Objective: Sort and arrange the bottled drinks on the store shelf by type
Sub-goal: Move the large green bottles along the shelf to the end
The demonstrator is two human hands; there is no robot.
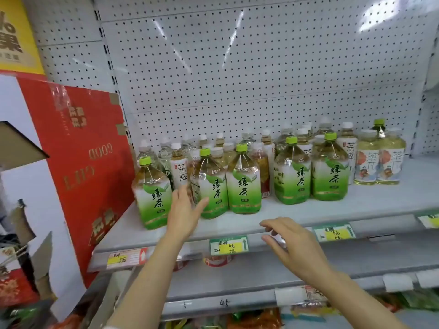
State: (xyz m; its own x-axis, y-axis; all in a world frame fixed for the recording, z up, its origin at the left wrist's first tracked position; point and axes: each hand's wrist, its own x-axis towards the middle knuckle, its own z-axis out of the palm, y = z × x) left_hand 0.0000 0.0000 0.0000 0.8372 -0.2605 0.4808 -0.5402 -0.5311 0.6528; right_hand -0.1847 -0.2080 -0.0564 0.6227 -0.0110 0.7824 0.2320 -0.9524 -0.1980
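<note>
Several large green-tea bottles with green caps stand along the front of the white shelf [308, 211]: one at the left [152, 193], two in the middle [243, 181], two further right [330, 169]. Behind them stand white-capped bottles with white labels [179, 166] and clear bottles. At the far right are two pale yellow bottles with picture labels [380, 157]. My left hand [185, 210] reaches with straight fingers between the left bottle and the second green-tea bottle [212, 186], its thumb at that bottle's side. My right hand [292, 243] hovers with loosely spread fingers over the shelf's front edge, holding nothing.
A red gift carton [90, 157] leans against the shelf's left end. White pegboard [237, 79] backs the shelf. Price tags [229, 244] line the front rail. A lower shelf [237, 302] holds packaged goods.
</note>
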